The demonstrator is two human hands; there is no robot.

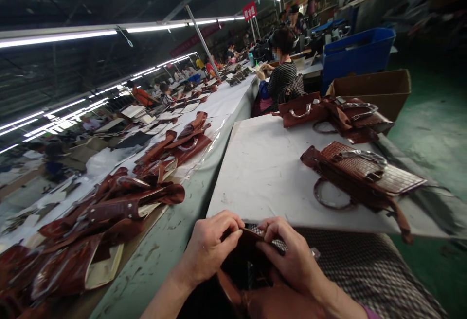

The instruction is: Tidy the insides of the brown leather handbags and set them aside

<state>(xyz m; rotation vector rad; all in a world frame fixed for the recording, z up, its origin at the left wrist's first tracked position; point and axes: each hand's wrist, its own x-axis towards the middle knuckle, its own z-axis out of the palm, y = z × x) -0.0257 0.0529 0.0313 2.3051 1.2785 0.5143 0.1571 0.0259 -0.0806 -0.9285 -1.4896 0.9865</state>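
Both my hands are at the bottom centre, gripping the open top of a brown leather handbag held in my lap. My left hand pinches the bag's rim with thumb and curled fingers. My right hand is closed on the opposite rim, where a checked lining shows. The bag's dark inside gapes between my hands. Just beyond them lies the near edge of a white work board.
A finished brown bag with ring handles lies on the board at right, more bags at its far end. Piles of brown leather pieces cover the long conveyor table at left. A seated person in a striped top, a cardboard box and a blue bin are behind.
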